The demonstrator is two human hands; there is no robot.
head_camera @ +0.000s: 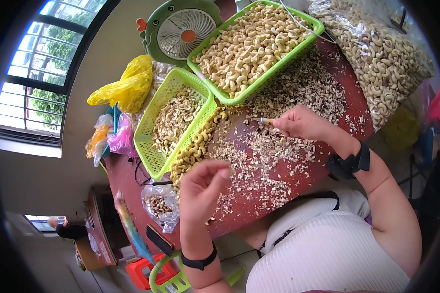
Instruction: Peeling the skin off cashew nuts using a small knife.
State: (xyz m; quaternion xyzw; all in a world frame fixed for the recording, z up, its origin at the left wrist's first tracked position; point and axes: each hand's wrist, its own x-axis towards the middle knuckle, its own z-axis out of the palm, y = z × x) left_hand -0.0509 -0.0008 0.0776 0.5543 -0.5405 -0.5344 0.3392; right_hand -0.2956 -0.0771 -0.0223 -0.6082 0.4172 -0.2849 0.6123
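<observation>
My right hand point(302, 122) grips the pale handle of a small knife point(266, 120), its thin blade pointing left over the table. Lower and to the left, my left hand point(203, 188) is raised with fingers curled and thumb near the index finger; whether something small sits between the tips cannot be told. Beyond that hand, a row of yellowish cashews point(194, 150) lies along the edge of a small green basket point(165, 166). The basket holds whitish cashew pieces point(176, 122). Scraps of cashew skin point(258, 164) are strewn over the red table point(308, 179) under both hands.
A larger green basket point(278, 71) full of peeled cashews stands at the back, beside a green fan point(183, 31). At right bulges a clear sack of cashews point(381, 66). A small plastic bag point(161, 208), phone point(159, 240) and feather duster point(134, 227) lie left. Another person point(71, 230) is far left.
</observation>
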